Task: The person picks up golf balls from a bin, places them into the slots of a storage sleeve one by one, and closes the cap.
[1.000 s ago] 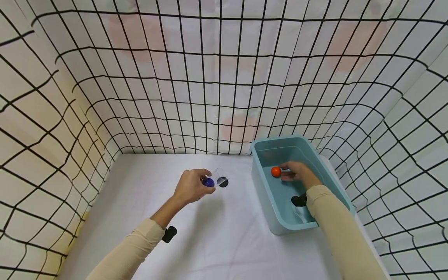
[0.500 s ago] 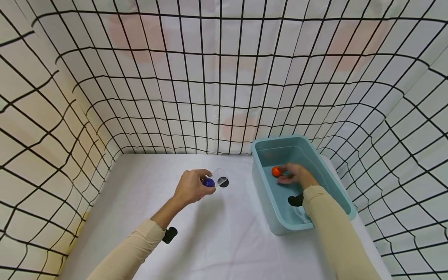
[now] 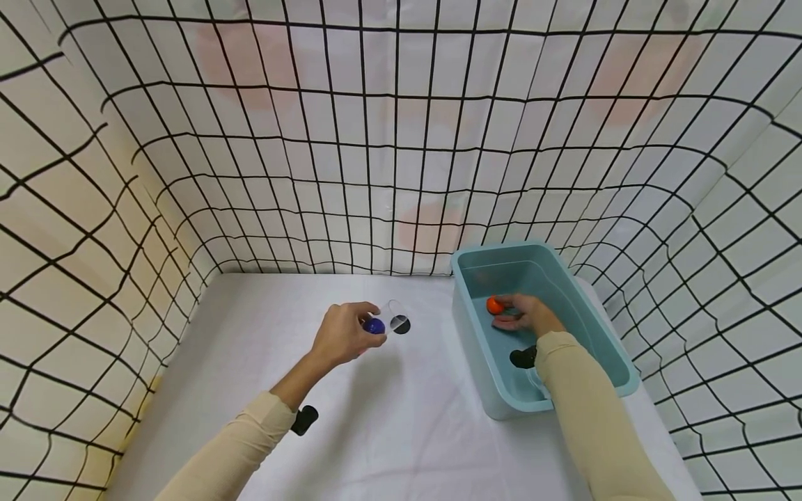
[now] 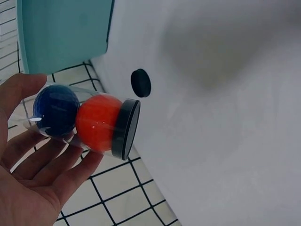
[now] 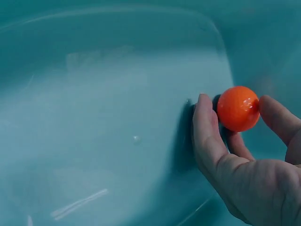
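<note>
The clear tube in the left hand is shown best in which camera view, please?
The left wrist view: the tube appears large, with the blue ball, orange ball and black cap visible. The head view shows it small, partly covered by the left hand; the right wrist view doesn't show it.

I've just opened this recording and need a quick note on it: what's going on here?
A person's left hand holds a clear tube above the white table. Inside are a blue ball and an orange ball; a black cap closes one end, and a loose cap lies on the table. The right hand is inside the teal bin, gripping a second orange ball. Whether that ball is lifted off the bin's floor is hard to tell.
</note>
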Demonstrator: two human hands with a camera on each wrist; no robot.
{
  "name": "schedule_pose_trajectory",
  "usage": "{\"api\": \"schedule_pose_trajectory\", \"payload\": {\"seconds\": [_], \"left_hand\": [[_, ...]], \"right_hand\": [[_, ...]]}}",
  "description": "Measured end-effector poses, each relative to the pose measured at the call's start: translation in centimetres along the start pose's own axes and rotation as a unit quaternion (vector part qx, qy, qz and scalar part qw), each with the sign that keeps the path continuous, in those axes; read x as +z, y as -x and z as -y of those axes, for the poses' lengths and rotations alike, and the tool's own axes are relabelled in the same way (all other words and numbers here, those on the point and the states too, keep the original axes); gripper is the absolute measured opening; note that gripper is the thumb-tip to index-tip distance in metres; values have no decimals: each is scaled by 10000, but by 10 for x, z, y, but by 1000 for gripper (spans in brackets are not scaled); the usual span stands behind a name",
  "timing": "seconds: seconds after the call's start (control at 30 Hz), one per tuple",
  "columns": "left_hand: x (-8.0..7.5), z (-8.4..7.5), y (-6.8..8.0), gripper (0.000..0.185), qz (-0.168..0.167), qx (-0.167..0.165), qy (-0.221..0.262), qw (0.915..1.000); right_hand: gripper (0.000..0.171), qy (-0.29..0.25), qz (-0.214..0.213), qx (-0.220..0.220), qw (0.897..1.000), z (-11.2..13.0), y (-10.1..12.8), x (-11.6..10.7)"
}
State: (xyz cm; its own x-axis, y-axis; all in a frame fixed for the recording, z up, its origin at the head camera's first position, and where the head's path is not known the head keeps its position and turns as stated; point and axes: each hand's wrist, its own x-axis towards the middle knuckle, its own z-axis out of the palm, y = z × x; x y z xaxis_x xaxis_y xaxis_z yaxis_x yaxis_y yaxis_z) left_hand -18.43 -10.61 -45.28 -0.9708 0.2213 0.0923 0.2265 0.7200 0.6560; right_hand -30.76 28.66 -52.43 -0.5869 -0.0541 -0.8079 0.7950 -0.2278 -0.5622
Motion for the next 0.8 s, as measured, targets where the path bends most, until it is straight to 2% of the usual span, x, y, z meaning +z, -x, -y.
{"api": "schedule_pose_trajectory", "payload": {"seconds": [0.43, 0.5, 0.67, 0.8], "left_hand": [[0, 3, 1, 41, -47, -17, -33, 10000], [0, 3, 1, 41, -56, -7, -25, 10000], [-1, 3, 2, 41, -6, 0, 3, 10000], [-1, 5, 1, 42, -17, 10, -13, 10000]], "right_hand": [[25, 184, -525, -43, 9984, 0, -4, 10], [30, 128, -529, -64, 9985, -1, -4, 11], [57, 90, -511, -112, 9986, -2, -3, 12], [64, 164, -480, -118, 9986, -3, -2, 11]]}}
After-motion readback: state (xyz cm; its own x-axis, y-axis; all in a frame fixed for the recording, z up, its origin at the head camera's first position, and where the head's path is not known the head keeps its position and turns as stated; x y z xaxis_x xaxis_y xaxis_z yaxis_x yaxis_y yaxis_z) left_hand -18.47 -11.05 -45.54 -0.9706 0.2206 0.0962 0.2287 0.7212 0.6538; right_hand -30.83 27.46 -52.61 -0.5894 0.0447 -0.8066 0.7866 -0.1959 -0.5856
